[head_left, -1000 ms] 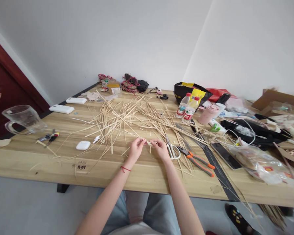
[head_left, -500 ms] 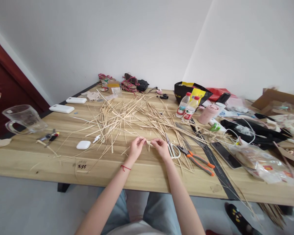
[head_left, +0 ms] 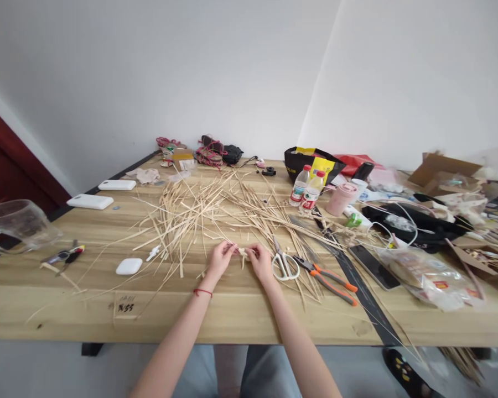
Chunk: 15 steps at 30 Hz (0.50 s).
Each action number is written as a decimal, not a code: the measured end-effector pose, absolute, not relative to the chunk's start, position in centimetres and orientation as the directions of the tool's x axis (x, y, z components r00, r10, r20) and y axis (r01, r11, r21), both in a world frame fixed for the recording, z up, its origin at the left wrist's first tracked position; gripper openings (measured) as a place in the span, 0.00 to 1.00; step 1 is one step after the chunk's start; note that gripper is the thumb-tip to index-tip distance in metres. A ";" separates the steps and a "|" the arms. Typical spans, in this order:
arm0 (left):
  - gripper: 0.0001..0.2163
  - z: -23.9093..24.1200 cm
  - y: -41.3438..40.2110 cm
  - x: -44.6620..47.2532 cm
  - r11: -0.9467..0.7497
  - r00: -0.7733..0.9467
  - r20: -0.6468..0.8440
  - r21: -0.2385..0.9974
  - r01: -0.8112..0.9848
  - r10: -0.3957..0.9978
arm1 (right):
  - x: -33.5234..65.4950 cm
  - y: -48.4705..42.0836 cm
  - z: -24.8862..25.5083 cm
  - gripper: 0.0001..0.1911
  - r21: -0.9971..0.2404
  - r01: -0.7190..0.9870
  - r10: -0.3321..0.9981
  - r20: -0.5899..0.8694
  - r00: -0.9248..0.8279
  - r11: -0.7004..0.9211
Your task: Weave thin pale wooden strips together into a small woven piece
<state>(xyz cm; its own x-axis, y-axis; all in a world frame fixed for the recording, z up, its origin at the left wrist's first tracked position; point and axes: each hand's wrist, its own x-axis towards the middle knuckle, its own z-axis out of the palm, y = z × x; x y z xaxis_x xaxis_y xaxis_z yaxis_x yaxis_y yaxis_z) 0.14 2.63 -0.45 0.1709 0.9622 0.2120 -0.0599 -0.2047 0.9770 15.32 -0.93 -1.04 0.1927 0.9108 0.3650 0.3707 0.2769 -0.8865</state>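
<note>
Both hands are close together near the table's front middle. My left hand [head_left: 219, 258], with a red cord on its wrist, is closed in a pinch on one end of a small pale straw piece [head_left: 242, 252]. The other end is pinched by my right hand [head_left: 259, 260]. Short strip ends stick out between the fingertips; fine detail is too small to tell. Beyond the hands lies a loose heap of straw strips [head_left: 191, 213]. White-handled scissors [head_left: 285, 265] lie just right of my right hand, touching pliers with orange and grey handles [head_left: 330, 281].
A white earbud case [head_left: 128, 266] and a glass mug [head_left: 19, 225] are on the left. Two water bottles [head_left: 311, 192], a pink cup [head_left: 341, 199], a phone [head_left: 373, 267] and a plastic bag [head_left: 429, 279] crowd the right. The wooden table's front edge [head_left: 149, 338] runs below.
The view has shifted, so the table sits slightly lower and further left. My hands have moved slightly apart, showing more of the straw piece between them; both still pinch it.
</note>
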 end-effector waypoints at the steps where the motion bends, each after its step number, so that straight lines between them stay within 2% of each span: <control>1: 0.13 -0.5 2.7 0.1 -0.199 0.168 0.207 0.978 -0.064 0.964 | 15.2 -0.8 -1.1 0.11 -0.881 0.379 0.909 0.372 0.190 0.282; 15: 0.13 -0.3 2.5 0.1 -0.193 0.159 0.201 0.979 -0.063 0.967 | 15.2 -0.5 -1.2 0.10 -0.890 0.355 0.913 0.365 0.180 0.286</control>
